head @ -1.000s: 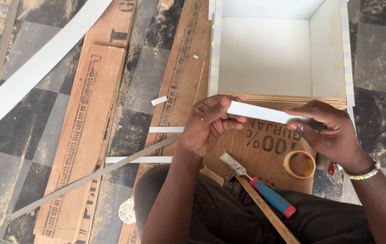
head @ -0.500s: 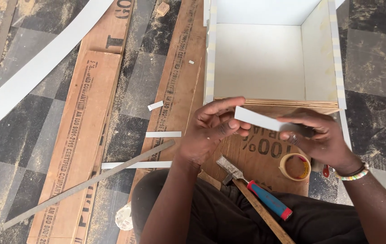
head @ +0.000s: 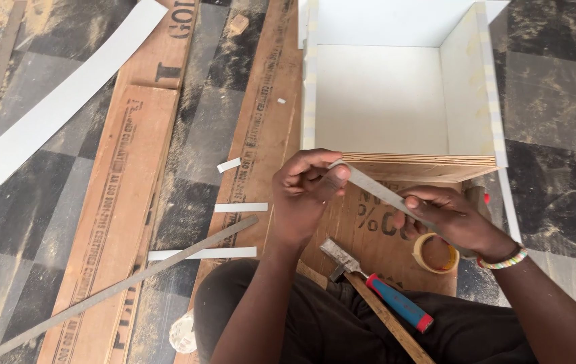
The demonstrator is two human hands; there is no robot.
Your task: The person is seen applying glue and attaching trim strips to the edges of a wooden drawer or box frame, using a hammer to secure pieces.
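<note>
Item: thin white strip [head: 379,192], held between my two hands, slanting from my left hand down to my right.

My left hand [head: 305,195]: closed, fingertips pinching the strip's upper end, thumb pressed on its face.

My right hand [head: 450,219]: closed around the strip's lower end, the strip running under my fingers; beaded bracelet [head: 503,259] at the wrist.

Just beyond both hands: open white box [head: 382,94] with a plywood front edge, standing on the brown board [head: 261,141].

Below my right hand, close to the palm: roll of tape [head: 434,253].

Below my left hand, near the wrist: chisel with red-and-blue handle [head: 375,286], lying across a hammer handle.

Left of my left hand, apart from it: three short white offcuts [head: 241,207] and a long grey bar [head: 126,286] on the boards.

Far left: long white band [head: 52,111] on the floor.
</note>
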